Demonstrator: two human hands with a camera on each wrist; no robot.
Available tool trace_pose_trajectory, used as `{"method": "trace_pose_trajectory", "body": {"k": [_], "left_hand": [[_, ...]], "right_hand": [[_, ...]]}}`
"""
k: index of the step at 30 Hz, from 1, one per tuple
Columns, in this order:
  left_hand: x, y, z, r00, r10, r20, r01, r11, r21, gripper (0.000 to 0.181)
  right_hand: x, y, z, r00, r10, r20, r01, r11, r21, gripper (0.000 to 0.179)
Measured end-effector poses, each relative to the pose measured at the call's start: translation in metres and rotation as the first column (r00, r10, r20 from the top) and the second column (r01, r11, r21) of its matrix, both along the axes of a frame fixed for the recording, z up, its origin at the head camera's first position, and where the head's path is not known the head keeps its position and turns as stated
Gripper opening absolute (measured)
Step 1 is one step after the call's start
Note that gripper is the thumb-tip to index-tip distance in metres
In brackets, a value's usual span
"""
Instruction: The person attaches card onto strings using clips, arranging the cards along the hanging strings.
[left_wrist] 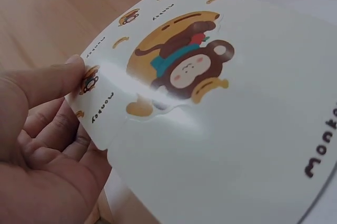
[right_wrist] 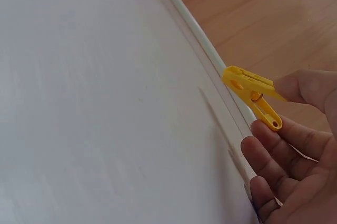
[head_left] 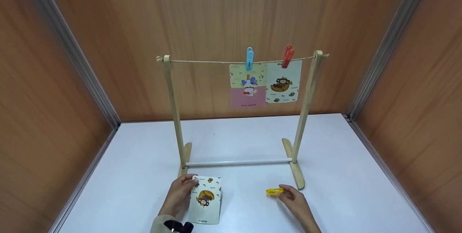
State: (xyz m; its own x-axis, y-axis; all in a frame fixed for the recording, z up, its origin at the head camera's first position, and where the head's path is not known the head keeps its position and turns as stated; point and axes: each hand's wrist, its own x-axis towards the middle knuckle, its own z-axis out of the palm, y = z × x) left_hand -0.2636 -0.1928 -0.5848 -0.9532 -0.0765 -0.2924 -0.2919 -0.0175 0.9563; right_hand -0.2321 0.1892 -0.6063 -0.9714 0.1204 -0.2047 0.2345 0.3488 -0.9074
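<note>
My left hand (head_left: pixel 179 194) pinches a white card (head_left: pixel 205 213) by its upper left corner, thumb on the printed face. A monkey with a banana is printed on it, upside down in the head view; in the left wrist view the card (left_wrist: pixel 174 155) looks glossy. Over the table to the right, my right hand (head_left: pixel 294 201) holds a yellow clothespin (head_left: pixel 274 191). In the right wrist view, thumb and a fingertip pinch the handle ends of that clothespin (right_wrist: pixel 253 93). Both hands are in front of a wooden stand (head_left: pixel 174 117) with a string (head_left: pixel 205 61) across its top.
A blue clothespin (head_left: pixel 249 59) holds a yellow-and-pink card (head_left: pixel 249 97) on the string. Beside it, a red clothespin (head_left: pixel 287 57) holds another monkey card (head_left: pixel 282 94). A white bar (head_left: pixel 238 162) joins the stand's feet on the white table (head_left: pixel 137 161). Wooden panels (head_left: pixel 202 16) enclose it.
</note>
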Motion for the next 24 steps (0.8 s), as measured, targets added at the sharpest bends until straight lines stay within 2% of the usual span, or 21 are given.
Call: {"method": "trace_pose_trajectory", "body": {"k": [6, 14, 24], "left_hand": [[0.001, 0.004, 0.004, 1.0, 0.002, -0.008, -0.002, 1.0, 0.024, 0.042], [0.001, 0.006, 0.012, 1.0, 0.02, -0.012, -0.02, 1.0, 0.017, 0.037], [0.0, 0.01, 0.025, 0.996, 0.079, -0.051, -0.074, 0.993, 0.095, 0.033]], "right_hand": [[-0.002, -0.004, 0.001, 0.999, -0.041, 0.003, 0.041, 0.991, -0.126, 0.05], [-0.006, -0.009, 0.01, 0.999, -0.05, 0.018, 0.052, 0.982, -0.184, 0.051], [-0.008, -0.015, 0.021, 0.998, -0.058, 0.02, 0.061, 0.973, -0.223, 0.055]]}}
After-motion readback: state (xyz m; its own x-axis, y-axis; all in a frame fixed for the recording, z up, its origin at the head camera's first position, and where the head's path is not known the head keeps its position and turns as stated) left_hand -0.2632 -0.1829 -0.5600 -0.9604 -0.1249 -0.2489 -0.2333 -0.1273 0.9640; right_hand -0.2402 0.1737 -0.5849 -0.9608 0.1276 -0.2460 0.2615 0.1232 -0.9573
